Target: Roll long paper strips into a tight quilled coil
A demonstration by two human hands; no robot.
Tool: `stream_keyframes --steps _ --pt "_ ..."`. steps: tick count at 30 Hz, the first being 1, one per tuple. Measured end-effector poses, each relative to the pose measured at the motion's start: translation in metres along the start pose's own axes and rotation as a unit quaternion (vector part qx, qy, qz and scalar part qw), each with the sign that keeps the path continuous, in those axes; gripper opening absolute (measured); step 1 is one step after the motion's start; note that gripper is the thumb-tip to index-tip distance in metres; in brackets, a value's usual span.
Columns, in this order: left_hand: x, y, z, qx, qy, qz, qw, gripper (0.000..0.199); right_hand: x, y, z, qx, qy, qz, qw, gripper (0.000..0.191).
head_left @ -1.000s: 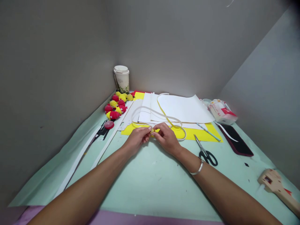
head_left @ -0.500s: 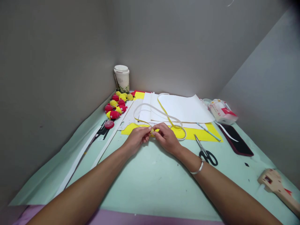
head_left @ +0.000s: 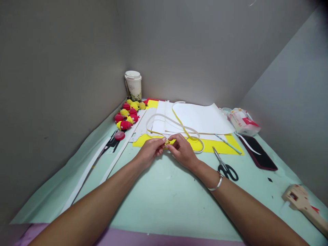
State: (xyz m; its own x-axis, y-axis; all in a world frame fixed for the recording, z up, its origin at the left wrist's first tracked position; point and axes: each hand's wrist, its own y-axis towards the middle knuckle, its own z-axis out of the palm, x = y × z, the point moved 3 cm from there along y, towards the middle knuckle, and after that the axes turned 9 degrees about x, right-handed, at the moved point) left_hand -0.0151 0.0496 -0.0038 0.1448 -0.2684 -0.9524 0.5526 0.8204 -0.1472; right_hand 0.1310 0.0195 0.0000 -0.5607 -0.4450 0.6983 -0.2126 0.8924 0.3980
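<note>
Between my two hands, over the near edge of the yellow sheet [head_left: 139,141], is a small yellow coil of paper strip [head_left: 167,142]. My left hand [head_left: 153,149] pinches the coil from the left with thumb and forefinger. From the right, the thumb and forefinger of my right hand [head_left: 180,149] close around its other side. The long paper strip [head_left: 176,120], yellow on one face and whitish on the other, runs in loose loops behind my hands. Fingers cover much of the coil.
Scissors [head_left: 222,164] lie right of my hands, with a phone [head_left: 258,153], a tissue pack [head_left: 243,122] and a glue gun [head_left: 298,200] farther right. White sheets [head_left: 197,118] lie behind. Red and yellow paper figures [head_left: 124,125] and a lidded cup [head_left: 133,85] stand back left.
My right finger and thumb have parted slightly at the coil, and more of it shows. Both hands stay in nearly the same place.
</note>
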Motion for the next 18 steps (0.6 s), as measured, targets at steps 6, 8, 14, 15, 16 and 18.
stream_keyframes --steps 6,8,14,15,16,18 --pt "-0.0002 -0.0005 0.0008 0.005 0.015 0.000 1.000 0.032 0.0005 0.0007 -0.0017 0.002 -0.003 -0.005 1.000 0.008" --pt "0.0005 -0.0004 0.0003 0.004 0.015 0.000 1.000 0.033 0.0010 0.0006 -0.0021 0.004 0.000 -0.013 1.000 0.008" --pt "0.0015 0.0008 -0.0008 0.002 0.001 0.002 1.000 0.031 0.0019 0.0002 -0.0027 0.012 0.008 -0.024 1.000 0.008" --pt "0.0015 0.0009 -0.0007 0.003 -0.002 0.001 1.000 0.031 0.0020 0.0002 -0.0029 0.013 0.010 -0.024 1.000 0.008" --pt "0.0014 0.0009 -0.0007 0.003 -0.004 0.001 1.000 0.030 0.0020 0.0002 -0.0030 0.015 0.012 -0.024 1.000 0.008" --pt "0.0011 0.0006 -0.0005 0.003 -0.005 0.002 1.000 0.030 0.0020 0.0004 -0.0032 0.017 0.012 -0.025 0.999 0.009"
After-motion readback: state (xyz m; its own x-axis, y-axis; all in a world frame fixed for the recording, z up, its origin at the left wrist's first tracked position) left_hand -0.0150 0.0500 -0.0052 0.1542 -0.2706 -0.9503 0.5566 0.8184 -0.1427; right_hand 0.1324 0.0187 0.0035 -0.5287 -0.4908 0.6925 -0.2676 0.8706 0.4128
